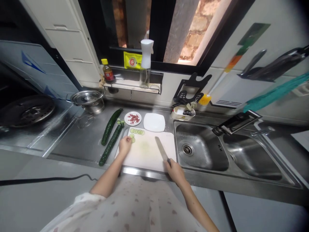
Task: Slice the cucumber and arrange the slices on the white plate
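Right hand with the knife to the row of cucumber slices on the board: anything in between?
Nothing visible. Beyond the knife it holds, the right hand has only bare cutting board before the row of cucumber slices. The left hand is left of that path, at the lower slices.

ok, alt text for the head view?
A person's right hand holds a knife over a white cutting board; the left hand is at cucumber slices near its far-left corner. Two cucumbers lie left of the board, a small plate of red pieces and a white plate beyond it, a double sink right.
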A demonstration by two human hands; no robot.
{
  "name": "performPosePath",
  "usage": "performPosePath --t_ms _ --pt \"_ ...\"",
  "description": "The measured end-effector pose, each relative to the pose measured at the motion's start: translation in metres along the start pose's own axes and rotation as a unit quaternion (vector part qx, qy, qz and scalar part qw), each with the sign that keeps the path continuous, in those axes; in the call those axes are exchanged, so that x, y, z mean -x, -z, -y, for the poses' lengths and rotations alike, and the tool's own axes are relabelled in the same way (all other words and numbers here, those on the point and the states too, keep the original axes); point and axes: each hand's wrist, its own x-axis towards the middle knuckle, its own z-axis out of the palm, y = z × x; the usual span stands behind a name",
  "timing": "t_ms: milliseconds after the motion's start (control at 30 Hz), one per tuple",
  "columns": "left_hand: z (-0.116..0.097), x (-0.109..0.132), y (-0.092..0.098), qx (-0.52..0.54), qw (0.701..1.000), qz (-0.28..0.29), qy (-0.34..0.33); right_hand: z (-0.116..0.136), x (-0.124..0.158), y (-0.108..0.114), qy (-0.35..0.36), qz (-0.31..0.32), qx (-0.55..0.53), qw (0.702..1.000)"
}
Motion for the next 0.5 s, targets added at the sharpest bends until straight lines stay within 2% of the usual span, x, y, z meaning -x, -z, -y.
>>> performPosePath --t_ms 167,500 --pt "0.0074 -0.0038 0.0043 -0.033 0.999 -0.013 0.009 0.0032 -0.0008 0.0026 -0.002 -0.003 0.001 1.0" --pt "0.0043 -0.0028 0.0042 -0.1 0.995 -0.019 -0.014 0.0007 -0.005 -0.0001 -0.013 0.001 0.003 1.0"
